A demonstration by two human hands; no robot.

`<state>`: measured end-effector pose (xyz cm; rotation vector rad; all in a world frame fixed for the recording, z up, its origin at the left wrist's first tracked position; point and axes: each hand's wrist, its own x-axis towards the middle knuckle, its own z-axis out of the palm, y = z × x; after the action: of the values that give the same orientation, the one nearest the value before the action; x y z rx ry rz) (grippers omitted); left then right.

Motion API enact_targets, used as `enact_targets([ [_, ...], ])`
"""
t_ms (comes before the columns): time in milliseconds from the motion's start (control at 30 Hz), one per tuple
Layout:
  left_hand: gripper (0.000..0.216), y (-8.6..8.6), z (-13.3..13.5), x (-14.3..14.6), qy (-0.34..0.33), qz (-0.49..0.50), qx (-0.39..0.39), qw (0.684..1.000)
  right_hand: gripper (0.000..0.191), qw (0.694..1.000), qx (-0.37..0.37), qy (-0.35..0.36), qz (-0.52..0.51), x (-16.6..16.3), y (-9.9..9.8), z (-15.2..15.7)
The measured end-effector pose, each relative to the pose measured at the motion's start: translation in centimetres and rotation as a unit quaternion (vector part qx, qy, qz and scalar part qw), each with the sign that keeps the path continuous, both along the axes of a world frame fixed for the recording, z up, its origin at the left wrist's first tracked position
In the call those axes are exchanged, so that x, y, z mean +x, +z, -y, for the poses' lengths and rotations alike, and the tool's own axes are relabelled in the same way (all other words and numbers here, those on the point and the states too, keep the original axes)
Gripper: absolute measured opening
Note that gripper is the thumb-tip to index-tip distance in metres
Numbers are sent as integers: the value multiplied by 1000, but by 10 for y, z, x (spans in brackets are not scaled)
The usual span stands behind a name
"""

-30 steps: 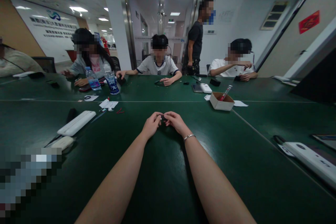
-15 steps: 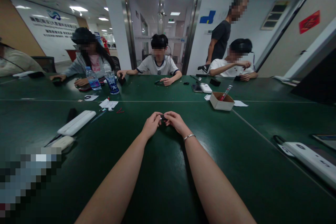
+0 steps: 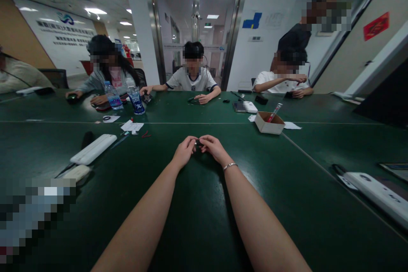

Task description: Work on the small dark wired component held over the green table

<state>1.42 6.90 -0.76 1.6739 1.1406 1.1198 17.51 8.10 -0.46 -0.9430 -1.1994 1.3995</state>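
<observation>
Both my hands meet over the green table (image 3: 197, 204), pinching one small dark object (image 3: 198, 142) between them. Its kind is too small to make out; a bright, metal-like spot shows at its left side. My left hand (image 3: 184, 152) grips the left end with thumb and fingertips. From the other side my right hand (image 3: 214, 148) closes on the right end, and a silver bracelet (image 3: 230, 165) circles that wrist. Fingers cover most of the object.
Left of my arms lie a white power strip (image 3: 94, 148), paper scraps (image 3: 131, 126) and bottles (image 3: 136, 101). An open box (image 3: 269, 124) with a pen-like stick stands ahead on the right. Another white power strip (image 3: 376, 193) lies far right. Several people sit across the table.
My hands and the small dark object stay in place. In the background, the standing person has moved right, behind the seated person in white.
</observation>
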Motion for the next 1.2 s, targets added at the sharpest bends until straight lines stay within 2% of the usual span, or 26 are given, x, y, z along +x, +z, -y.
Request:
enact_targets([
  [267, 27, -2, -2, 0, 10, 3, -5, 1000, 32, 1000, -2, 0, -1, 0, -1, 0],
  [600, 26, 5, 3, 1, 18, -5, -8, 1000, 33, 1000, -1, 0, -3, 0, -1, 0],
  [1200, 27, -1, -1, -1, 8, -9, 2, 1000, 33, 1000, 0, 0, -2, -1, -1, -1],
])
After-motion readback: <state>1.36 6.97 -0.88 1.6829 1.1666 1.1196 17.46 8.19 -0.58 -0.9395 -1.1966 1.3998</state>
